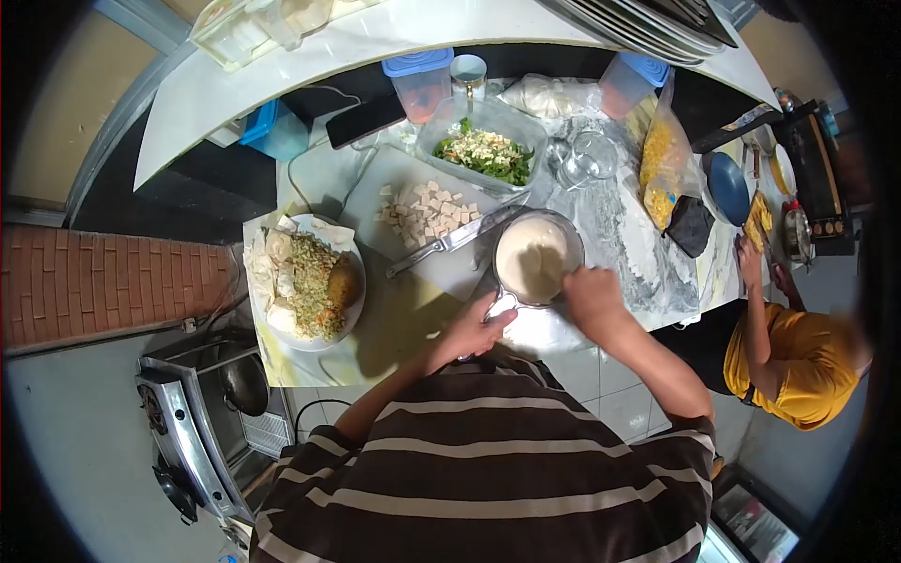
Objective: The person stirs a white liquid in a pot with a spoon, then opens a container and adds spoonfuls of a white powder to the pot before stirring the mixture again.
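Close in front of me is a metal pan point(581, 239) holding a creamy pale batter point(519, 246). My left hand point(477, 330) is closed around the pan's handle at its near left side. Over the right part of the rim, my right hand point(596, 300) is curled into a fist; whatever it grips is hidden by the fingers. A shadow falls across the batter. Left of the pan, a knife point(443, 250) lies on the cutting board point(375, 192), beside a pile of pale diced cubes point(427, 214).
A plate point(314, 345) of chopped filling stands left. Behind are a tub point(540, 141) of greens, a phone point(364, 120), glassware point(589, 158) and a bag point(664, 155) of yellow bits. At right, a person in a yellow shirt point(798, 366) works near a blue pan point(727, 186).
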{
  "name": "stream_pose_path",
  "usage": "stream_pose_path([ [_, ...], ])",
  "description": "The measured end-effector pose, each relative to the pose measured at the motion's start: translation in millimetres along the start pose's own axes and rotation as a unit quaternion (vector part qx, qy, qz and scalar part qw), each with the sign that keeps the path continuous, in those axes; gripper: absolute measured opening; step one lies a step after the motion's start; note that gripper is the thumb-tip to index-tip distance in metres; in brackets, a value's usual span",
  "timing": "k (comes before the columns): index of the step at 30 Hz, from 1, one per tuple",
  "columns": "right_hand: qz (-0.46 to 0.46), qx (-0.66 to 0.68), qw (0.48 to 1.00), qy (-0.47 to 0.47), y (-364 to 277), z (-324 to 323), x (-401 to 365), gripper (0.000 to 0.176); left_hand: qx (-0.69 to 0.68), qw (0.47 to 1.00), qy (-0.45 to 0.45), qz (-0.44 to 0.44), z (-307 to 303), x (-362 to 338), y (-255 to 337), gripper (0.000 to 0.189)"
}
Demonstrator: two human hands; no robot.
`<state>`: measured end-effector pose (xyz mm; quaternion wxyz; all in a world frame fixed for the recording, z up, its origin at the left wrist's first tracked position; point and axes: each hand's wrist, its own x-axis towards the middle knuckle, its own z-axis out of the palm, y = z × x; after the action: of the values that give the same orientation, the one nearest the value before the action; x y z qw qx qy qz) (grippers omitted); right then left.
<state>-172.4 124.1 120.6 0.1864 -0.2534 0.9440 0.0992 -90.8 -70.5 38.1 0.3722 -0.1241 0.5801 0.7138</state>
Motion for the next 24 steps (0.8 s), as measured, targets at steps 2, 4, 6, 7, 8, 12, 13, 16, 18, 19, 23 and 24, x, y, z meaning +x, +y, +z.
stream_pose_path([
  [2, -0.043, 0.036, 0.998, -0.009, -17, -14, 1, 0.012, 0.018, 1.0, -0.005, -0.01, -3, -13, -2, 0.027],
  [4, -0.021, 0.039, 0.999, 0.022, -18, -19, 21, 0.011, 0.026, 1.0, -0.003, 0.014, -11, -29, -6, 0.031],
  [6, 0.005, 0.061, 0.994, 0.086, -17, -9, 28, 0.011, 0.027, 0.999, 0.009, 0.029, -22, -46, -3, 0.034],
  [7, 0.0, 0.056, 0.994, 0.089, -21, -12, 20, 0.011, 0.02, 0.999, 0.02, 0.041, -28, -57, 1, 0.032],
  [8, 0.006, 0.055, 0.995, 0.083, -29, -16, 7, 0.01, 0.012, 0.998, 0.035, 0.055, -31, -66, 5, 0.031],
  [12, -0.082, 0.065, 0.99, 0.09, -60, -31, 7, 0.016, -0.001, 0.993, 0.067, 0.094, -34, -88, 8, 0.028],
  [13, -0.121, 0.076, 0.986, 0.083, -64, -36, 17, 0.021, -0.012, 0.992, 0.077, 0.101, -35, -93, 9, 0.027],
  [16, -0.109, 0.065, 0.971, 0.203, -65, -38, 41, 0.021, -0.029, 0.988, 0.101, 0.109, -43, -110, 17, 0.024],
  [18, -0.078, 0.026, 0.968, 0.239, -73, -52, 30, 0.022, -0.021, 0.985, 0.126, 0.114, -44, -123, 31, 0.018],
  [19, -0.087, 0.023, 0.966, 0.244, -80, -58, 19, 0.022, -0.024, 0.983, 0.134, 0.12, -45, -126, 31, 0.018],
  [23, -0.213, -0.008, 0.97, 0.118, -110, -79, 15, 0.026, -0.028, 0.981, 0.15, 0.124, -41, -133, 22, 0.017],
  [24, -0.242, -0.017, 0.952, 0.188, -112, -85, 28, 0.026, -0.023, 0.979, 0.153, 0.132, -40, -134, 21, 0.017],
])
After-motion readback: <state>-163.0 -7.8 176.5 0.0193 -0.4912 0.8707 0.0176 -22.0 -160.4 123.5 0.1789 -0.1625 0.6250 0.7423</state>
